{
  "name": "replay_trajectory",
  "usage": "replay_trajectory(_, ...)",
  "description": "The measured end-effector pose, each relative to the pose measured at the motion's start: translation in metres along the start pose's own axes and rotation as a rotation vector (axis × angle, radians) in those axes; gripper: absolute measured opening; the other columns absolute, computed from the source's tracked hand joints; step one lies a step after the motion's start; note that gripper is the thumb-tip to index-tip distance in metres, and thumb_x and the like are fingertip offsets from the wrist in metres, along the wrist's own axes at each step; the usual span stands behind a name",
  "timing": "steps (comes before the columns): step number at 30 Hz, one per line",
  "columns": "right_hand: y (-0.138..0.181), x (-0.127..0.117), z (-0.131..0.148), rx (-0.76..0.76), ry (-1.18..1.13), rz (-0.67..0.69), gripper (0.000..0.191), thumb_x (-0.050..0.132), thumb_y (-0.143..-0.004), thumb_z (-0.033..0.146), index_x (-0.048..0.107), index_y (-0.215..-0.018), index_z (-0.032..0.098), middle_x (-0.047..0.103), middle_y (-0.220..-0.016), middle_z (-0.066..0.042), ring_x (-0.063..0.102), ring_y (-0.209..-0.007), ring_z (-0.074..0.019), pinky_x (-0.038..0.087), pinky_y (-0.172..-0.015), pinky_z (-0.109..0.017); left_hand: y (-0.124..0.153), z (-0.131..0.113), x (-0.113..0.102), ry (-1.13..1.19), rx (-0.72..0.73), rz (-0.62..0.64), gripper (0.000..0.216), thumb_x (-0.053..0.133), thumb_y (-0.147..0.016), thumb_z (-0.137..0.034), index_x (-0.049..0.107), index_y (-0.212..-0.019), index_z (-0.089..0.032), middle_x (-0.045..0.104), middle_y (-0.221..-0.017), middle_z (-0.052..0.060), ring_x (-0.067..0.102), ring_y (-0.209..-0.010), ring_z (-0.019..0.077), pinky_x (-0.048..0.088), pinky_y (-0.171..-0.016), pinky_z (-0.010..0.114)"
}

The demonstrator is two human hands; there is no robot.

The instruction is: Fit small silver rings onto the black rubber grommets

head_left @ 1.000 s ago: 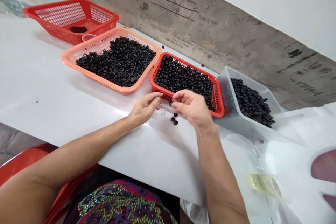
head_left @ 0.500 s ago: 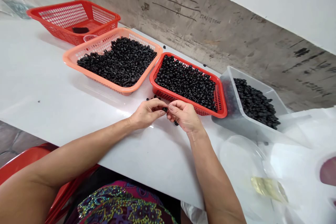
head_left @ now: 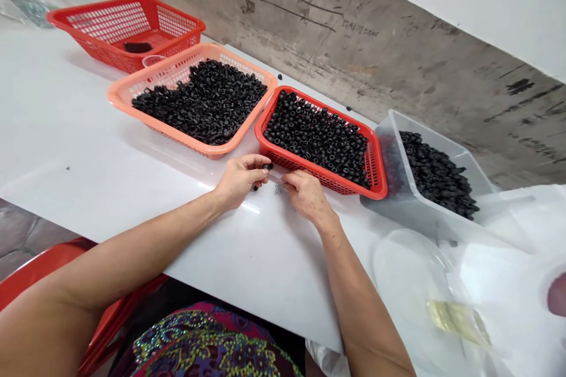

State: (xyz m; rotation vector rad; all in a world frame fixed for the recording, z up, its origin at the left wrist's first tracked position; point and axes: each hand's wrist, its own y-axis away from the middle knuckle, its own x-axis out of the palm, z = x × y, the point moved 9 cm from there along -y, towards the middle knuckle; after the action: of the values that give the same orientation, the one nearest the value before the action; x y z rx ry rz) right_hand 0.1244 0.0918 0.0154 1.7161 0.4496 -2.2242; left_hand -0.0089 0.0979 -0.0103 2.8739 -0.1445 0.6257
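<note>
Black piece (head_left: 266, 166): being pinched at the left hand's fingertips, hovering just in front of the near red basket's left corner
Far red basket (head_left: 128, 23): standing at the far left of the white table (head_left: 66, 129), holding only a small dark heap
Orange basket (head_left: 115, 96): sitting just right of it, carrying a wide heap of black parts
Left hand (head_left: 241, 179): closing thumb and fingertips on the Black piece, with a loose black part (head_left: 255, 188) lying on the table just beneath
Silvery bits (head_left: 278, 188): lying on the table between the two hands
Right hand (head_left: 305, 194): resting knuckles up, fingers curling down onto the Silvery bits; whether it is gripping any, I cannot tell
Near red basket (head_left: 345, 182): sitting just beyond both hands, brimming with black rings
Clear tub (head_left: 398, 206): standing at the right, tilting, holding more black parts
</note>
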Motion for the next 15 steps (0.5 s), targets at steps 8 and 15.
replay_trajectory(8, -0.01, 0.02, -0.001, 0.007, 0.027, 0.049, 0.027, 0.046, -0.083, 0.008, 0.071, -0.083, 0.017, 0.067, -0.084, -0.008, 0.058, -0.082, -0.0198, 0.043, -0.077, -0.029, 0.001, 0.002, 0.004, 0.04, -0.025, 0.022, 0.033, 0.072, -0.058, -0.015, 0.069, -0.09, -0.009, 0.064, -0.066, 0.001, 0.056, -0.054, 0.0096, 0.04, -0.052, 0.024)
replay_trajectory(15, -0.012, 0.024, -0.005, 0.05, 0.046, 0.024, 0.027, 0.044, -0.084, 0.008, 0.07, -0.082, 0.015, 0.065, -0.083, -0.01, 0.057, -0.082, -0.0214, 0.043, -0.076, -0.03, 0.001, 0.004, 0.008, 0.035, -0.003, 0.061, 0.029, 0.074, -0.06, -0.017, 0.068, -0.087, -0.01, 0.063, -0.065, 0.0, 0.056, -0.054, 0.0092, 0.042, -0.054, 0.024)
